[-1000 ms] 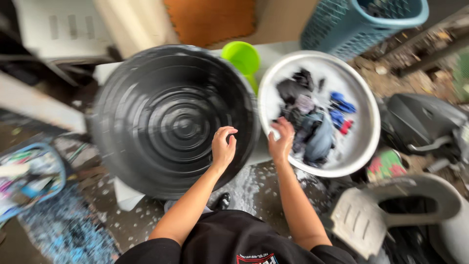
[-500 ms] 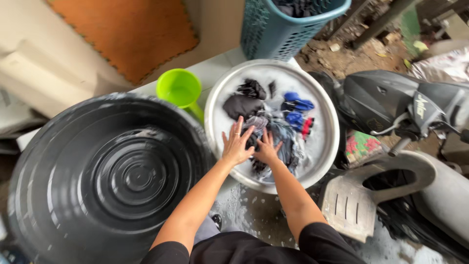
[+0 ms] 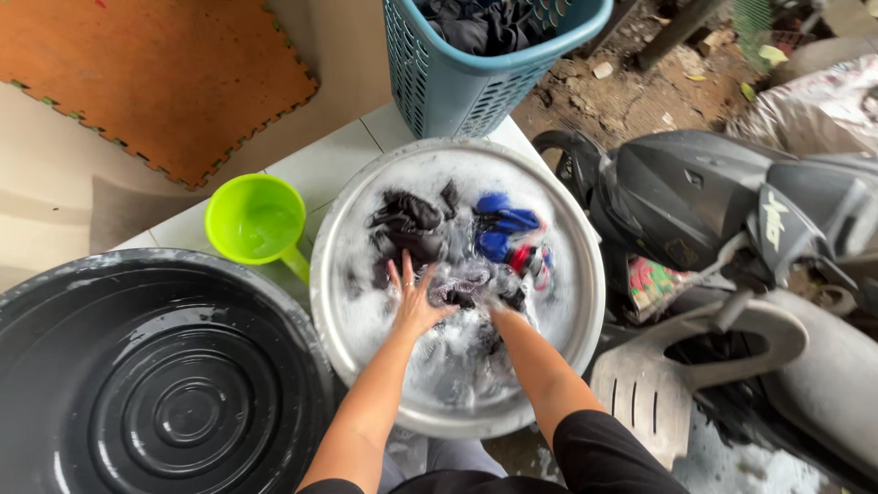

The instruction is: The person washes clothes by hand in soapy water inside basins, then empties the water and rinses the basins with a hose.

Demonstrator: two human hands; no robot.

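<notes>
A round silver metal basin (image 3: 331, 274) holds foamy water and wet clothes: a dark garment (image 3: 407, 220), a blue one (image 3: 503, 224), a small red piece (image 3: 521, 261) and a grey cloth (image 3: 455, 289). My left hand (image 3: 413, 300) lies flat on the wet pile in the middle of the basin, fingers spread apart. My right hand (image 3: 494, 309) is pushed into the clothes and foam beside the grey cloth. Only its wrist shows, so its fingers are hidden.
A large black ribbed tub (image 3: 155, 384) stands to the left, touching the basin. A lime green dipper (image 3: 256, 220) sits on the white tiled ledge (image 3: 338, 155). Behind are a teal laundry basket (image 3: 476, 73) with dark clothes and an orange foam mat (image 3: 155, 73). A motor scooter (image 3: 722, 201) stands close on the right.
Both hands moved from the rims between tub and basin into the basin and onto the clothes. The right hand sank into the pile. The view swung right, off the black tub.
</notes>
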